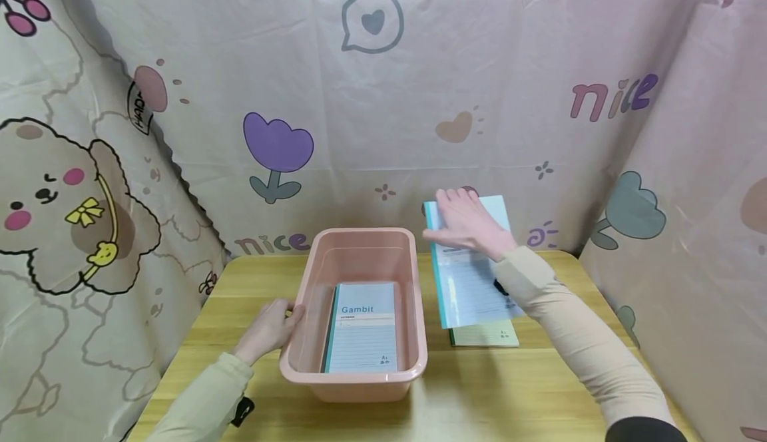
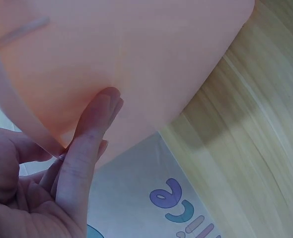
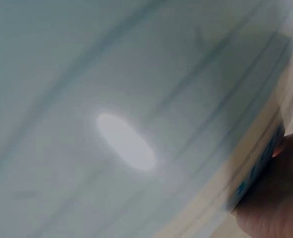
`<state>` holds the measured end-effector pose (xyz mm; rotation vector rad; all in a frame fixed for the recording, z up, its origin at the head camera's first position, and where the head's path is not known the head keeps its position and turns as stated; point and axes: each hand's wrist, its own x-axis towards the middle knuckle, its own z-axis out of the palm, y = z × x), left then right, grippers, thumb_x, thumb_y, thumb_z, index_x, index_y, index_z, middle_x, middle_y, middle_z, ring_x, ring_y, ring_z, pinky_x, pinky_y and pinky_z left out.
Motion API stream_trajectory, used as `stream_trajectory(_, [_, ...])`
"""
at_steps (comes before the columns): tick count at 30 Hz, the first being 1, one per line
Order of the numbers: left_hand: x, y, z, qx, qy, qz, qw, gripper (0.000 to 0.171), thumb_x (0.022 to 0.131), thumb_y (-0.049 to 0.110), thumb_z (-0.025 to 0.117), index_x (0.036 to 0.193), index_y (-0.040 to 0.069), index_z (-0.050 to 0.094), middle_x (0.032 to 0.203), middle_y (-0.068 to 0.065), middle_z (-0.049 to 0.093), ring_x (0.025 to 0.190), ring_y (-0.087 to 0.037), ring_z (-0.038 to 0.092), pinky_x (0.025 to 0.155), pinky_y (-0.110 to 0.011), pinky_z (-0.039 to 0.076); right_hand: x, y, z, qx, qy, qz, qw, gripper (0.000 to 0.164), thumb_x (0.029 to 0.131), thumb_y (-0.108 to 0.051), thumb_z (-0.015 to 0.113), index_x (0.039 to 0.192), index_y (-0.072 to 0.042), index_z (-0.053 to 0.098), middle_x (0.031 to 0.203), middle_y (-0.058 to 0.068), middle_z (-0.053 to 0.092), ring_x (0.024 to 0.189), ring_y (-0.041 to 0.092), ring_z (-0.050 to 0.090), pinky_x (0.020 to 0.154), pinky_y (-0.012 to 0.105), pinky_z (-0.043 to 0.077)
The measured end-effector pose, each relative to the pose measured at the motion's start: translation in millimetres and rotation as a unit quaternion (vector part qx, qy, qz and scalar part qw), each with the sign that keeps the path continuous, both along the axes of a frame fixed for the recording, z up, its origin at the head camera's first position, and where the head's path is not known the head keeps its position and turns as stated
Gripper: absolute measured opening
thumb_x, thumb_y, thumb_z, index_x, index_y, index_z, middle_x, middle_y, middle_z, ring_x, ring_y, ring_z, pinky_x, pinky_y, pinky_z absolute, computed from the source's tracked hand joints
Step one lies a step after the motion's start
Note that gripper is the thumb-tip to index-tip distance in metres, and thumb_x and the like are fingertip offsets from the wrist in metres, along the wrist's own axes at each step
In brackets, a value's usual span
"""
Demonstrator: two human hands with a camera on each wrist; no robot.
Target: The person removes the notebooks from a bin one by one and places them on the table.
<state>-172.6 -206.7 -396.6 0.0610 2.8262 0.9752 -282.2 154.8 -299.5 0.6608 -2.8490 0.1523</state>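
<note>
A pink plastic tub (image 1: 359, 387) stands on the table with a light blue "Gambit" notebook (image 1: 365, 329) lying inside it. My left hand (image 1: 269, 327) grips the tub's left rim; in the left wrist view its fingers (image 2: 94, 119) lie along the tub wall. My right hand (image 1: 470, 222) holds a second light blue notebook (image 1: 464, 295) near its top, tilted up to the right of the tub. In the right wrist view this notebook's lined cover (image 3: 136, 89) fills most of the picture. Beneath it a pale green notebook (image 1: 488, 335) lies on the table, mostly hidden.
The wooden table (image 1: 491, 395) reaches back to a printed cloth (image 1: 371, 129) hanging behind it. More printed cloth hangs at the left and right sides. The tub stands close to the table's back edge.
</note>
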Motion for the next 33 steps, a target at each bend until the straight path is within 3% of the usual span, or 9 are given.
stream_trajectory(14, [0.7, -0.1, -0.2, -0.001, 0.006, 0.000, 1.0000, 0.037, 0.104, 0.015, 0.049, 0.117, -0.016, 0.063, 0.077, -0.010, 0.067, 0.063, -0.013, 0.063, 0.053, -0.027, 0.050, -3.7, 104.1, -99.5, -0.017, -0.013, -0.041, 0.999, 0.051, 0.079, -0.046, 0.070, 0.098, -0.005, 0.048, 0.087, 0.011, 0.054, 0.086, 0.031, 0.048, 0.082, 0.046, 0.038])
stream_trajectory(21, [0.3, -0.1, -0.7, 0.006, -0.007, 0.000, 1.0000, 0.038, 0.105, 0.016, 0.048, 0.122, -0.015, 0.061, 0.074, -0.008, 0.066, 0.061, -0.012, 0.063, 0.052, -0.028, 0.050, -4.7, 144.6, -145.4, -0.021, -0.041, -0.073, 0.996, 0.054, 0.080, -0.046, 0.069, 0.104, -0.001, 0.051, 0.096, 0.016, 0.059, 0.094, 0.035, 0.053, 0.089, 0.054, 0.040])
stream_trajectory(27, [-0.1, 0.4, -0.6, 0.008, -0.016, 0.001, 0.9998, 0.039, 0.105, 0.017, 0.048, 0.125, -0.014, 0.060, 0.074, -0.007, 0.067, 0.060, -0.012, 0.063, 0.051, -0.027, 0.050, -7.2, 167.0, -171.4, -0.015, -0.058, -0.094, 0.994, 0.054, 0.083, -0.043, 0.071, 0.106, 0.002, 0.052, 0.101, 0.020, 0.060, 0.098, 0.040, 0.054, 0.092, 0.058, 0.041])
stream_trajectory(33, [0.4, 0.1, -0.2, 0.009, -0.013, 0.001, 0.9999, 0.039, 0.105, 0.016, 0.048, 0.124, -0.015, 0.060, 0.078, -0.008, 0.068, 0.064, -0.013, 0.064, 0.055, -0.028, 0.052, -11.9, 177.5, -186.3, -0.005, -0.070, -0.103, 0.992, 0.061, 0.084, -0.043, 0.070, 0.115, 0.006, 0.051, 0.114, 0.028, 0.059, 0.108, 0.046, 0.052, 0.100, 0.062, 0.040])
